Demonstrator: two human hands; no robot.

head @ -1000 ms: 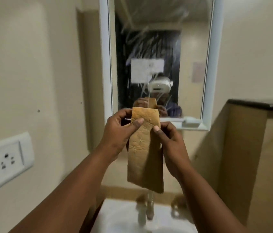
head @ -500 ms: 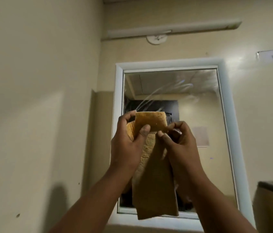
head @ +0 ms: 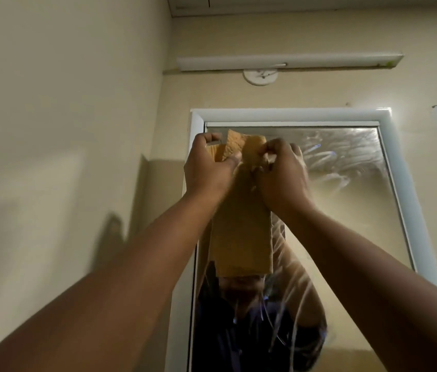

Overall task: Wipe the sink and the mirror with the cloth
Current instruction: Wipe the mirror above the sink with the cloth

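Overhead, both hands [head: 244, 167] — cloth [head: 241, 237] before mirror [head: 346, 200]

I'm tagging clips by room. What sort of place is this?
Probably a washroom or bathroom corner: a white-framed wall mirror streaked with smears, a tube light mounted above it, and plain cream walls.

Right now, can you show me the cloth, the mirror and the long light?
cloth [head: 241, 237], head view, middle of its hanging part.
mirror [head: 351, 210], head view, streaky glass.
tube light [head: 290, 61], head view, middle of the bar.
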